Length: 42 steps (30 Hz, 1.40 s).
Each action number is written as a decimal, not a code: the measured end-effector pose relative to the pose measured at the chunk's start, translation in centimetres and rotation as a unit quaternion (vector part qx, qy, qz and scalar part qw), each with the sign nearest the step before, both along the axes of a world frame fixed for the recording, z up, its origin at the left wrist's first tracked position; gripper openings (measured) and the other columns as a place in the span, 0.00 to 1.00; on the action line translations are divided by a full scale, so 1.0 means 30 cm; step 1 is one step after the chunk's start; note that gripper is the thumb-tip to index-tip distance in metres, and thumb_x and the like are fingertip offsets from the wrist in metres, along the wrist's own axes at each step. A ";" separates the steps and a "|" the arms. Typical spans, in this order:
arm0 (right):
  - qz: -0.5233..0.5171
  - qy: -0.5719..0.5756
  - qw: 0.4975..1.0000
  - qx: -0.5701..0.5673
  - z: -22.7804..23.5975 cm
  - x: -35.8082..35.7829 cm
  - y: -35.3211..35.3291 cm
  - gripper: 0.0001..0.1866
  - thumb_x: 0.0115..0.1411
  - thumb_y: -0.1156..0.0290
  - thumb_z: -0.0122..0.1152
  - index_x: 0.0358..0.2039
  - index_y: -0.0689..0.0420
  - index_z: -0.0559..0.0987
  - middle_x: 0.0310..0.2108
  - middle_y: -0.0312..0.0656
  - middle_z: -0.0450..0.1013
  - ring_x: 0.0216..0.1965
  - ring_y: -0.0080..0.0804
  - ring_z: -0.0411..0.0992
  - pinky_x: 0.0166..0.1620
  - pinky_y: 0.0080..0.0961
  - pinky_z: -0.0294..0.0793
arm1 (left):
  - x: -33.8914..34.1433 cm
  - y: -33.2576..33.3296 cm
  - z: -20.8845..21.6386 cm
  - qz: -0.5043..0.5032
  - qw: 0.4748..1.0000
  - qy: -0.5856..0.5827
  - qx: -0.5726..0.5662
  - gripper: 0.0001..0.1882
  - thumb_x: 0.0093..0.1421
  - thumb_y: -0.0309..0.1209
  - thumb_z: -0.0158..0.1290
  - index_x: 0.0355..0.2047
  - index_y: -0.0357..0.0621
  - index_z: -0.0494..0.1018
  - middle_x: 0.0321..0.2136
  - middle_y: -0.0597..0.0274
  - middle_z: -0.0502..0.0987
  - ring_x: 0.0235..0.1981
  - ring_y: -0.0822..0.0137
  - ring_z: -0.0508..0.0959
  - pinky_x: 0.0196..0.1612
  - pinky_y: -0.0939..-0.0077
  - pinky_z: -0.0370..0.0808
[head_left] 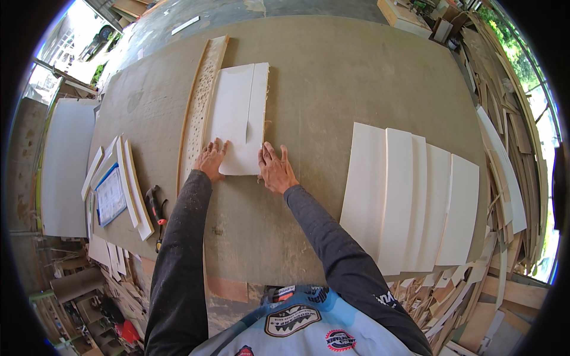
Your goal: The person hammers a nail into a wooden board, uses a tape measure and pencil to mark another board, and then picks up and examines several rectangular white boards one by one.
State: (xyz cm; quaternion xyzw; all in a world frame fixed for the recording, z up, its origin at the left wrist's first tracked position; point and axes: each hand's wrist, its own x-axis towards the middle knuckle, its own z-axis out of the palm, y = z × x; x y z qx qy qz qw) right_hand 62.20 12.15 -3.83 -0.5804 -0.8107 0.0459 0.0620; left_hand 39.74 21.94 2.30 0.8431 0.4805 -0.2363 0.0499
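A white rectangular panel point(233, 104) lies flat on the brown worktable point(320, 77). A thin dark line runs down it from the far edge to past its middle, and its right edge is ragged. My left hand point(210, 160) rests at the panel's near left corner, fingers spread over the surface. At the near right corner is my right hand point(276, 168), fingers apart and touching the panel's edge. Along the panel's left side runs a long wooden strip point(200, 95) with a pitted, speckled face and raised rims.
Several white panels point(409, 202) overlap at the right. A blue-framed clipboard point(111, 194), white strips point(127, 184) and a tool with a black and red handle point(156, 204) lie at the left. Wood offcuts point(504, 89) are piled beyond the right edge.
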 end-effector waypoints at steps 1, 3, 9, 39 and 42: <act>-0.001 0.005 1.000 -0.002 0.002 0.003 0.007 0.39 0.64 0.51 0.59 0.67 0.66 0.63 0.70 0.52 0.58 0.74 0.40 0.47 0.69 0.61 0.49 | 0.002 0.008 0.000 -0.002 1.000 -0.005 0.003 0.67 0.40 0.38 0.75 0.74 0.48 0.44 0.71 0.35 0.50 0.71 0.40 0.55 0.73 0.59 0.56; -0.004 0.016 1.000 -0.005 0.003 0.010 0.022 0.40 0.64 0.51 0.60 0.67 0.66 0.63 0.70 0.52 0.58 0.74 0.40 0.47 0.69 0.61 0.49 | 0.011 0.023 0.001 -0.002 1.000 -0.009 0.005 0.66 0.39 0.37 0.75 0.74 0.47 0.46 0.71 0.34 0.51 0.71 0.39 0.55 0.73 0.59 0.56; -0.014 0.015 1.000 -0.010 0.005 0.024 0.077 0.40 0.64 0.51 0.60 0.67 0.65 0.62 0.71 0.52 0.57 0.74 0.41 0.48 0.69 0.62 0.49 | 0.039 0.081 -0.001 -0.009 1.000 0.009 0.009 0.67 0.41 0.39 0.76 0.74 0.46 0.44 0.71 0.35 0.51 0.71 0.41 0.57 0.74 0.60 0.55; -0.038 0.067 0.997 -0.010 -0.003 0.159 0.342 0.39 0.65 0.54 0.58 0.69 0.64 0.61 0.71 0.47 0.58 0.73 0.38 0.50 0.71 0.60 0.46 | 0.117 0.393 -0.006 -0.003 1.000 -0.006 0.003 0.68 0.39 0.39 0.76 0.74 0.47 0.45 0.71 0.37 0.51 0.71 0.42 0.56 0.74 0.60 0.55; -0.087 0.112 0.990 0.010 -0.039 0.239 0.382 0.37 0.64 0.59 0.57 0.69 0.63 0.61 0.71 0.47 0.58 0.72 0.36 0.52 0.69 0.57 0.48 | 0.139 0.448 -0.008 0.001 1.000 -0.013 0.003 0.68 0.39 0.39 0.76 0.74 0.47 0.45 0.72 0.37 0.50 0.71 0.42 0.56 0.74 0.60 0.54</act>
